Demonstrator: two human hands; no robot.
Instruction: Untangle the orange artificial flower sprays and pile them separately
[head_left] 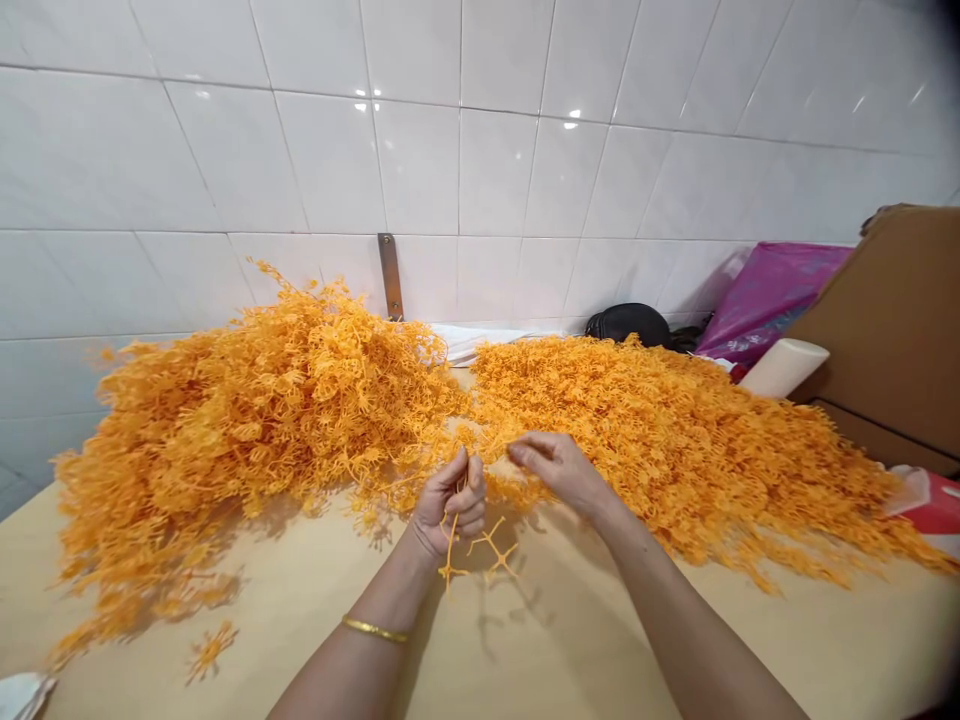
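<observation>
The left hand (454, 502) is pinching orange plastic sprigs (448, 572), seemingly steadying them near the right hand (564, 471), whose grip I cannot tell.

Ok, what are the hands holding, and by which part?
The left hand holds thin orange strands by their stems, branched ends hanging below. Whether the right hand holds anything can't be told.

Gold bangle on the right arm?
No, the bangle circles the left arm, whose hand grips orange sprigs; the right arm is bare.
</observation>
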